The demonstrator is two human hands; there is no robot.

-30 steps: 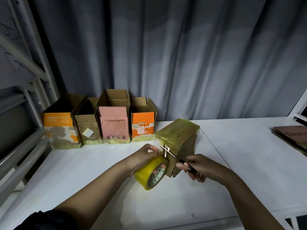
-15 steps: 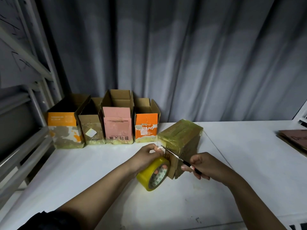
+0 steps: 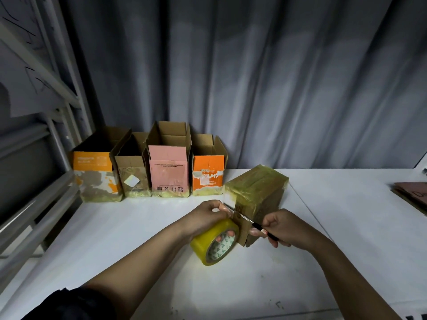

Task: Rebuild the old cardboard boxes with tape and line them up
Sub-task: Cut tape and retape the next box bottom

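My left hand (image 3: 205, 218) grips a yellow tape roll (image 3: 216, 242), fingers hooked through its core, thumb and forefinger pinching the pulled-out strip. The roll stands on edge on the white table (image 3: 129, 239), just left of the box I am working on. My right hand (image 3: 283, 228) is curled round the black handles of small scissors (image 3: 254, 224); the blades point left and up, reaching the strip between roll and box. I cannot tell whether the blades are parted.

That box (image 3: 256, 195) sits just beyond my hands, its top and near side wrapped in yellowish tape, brown card showing lower down.

Farther back, against a grey curtain (image 3: 254, 77), four open boxes stand side by side in a row: an orange one (image 3: 96, 174) at the left, a plain brown one (image 3: 132, 176), a pink one (image 3: 168, 172), then a smaller orange one (image 3: 208, 174). The last of these is near the box I am taping.

A metal rack (image 3: 34, 135) rises at the far left. Flat brown cardboard (image 3: 411, 195) lies at the table's right edge.
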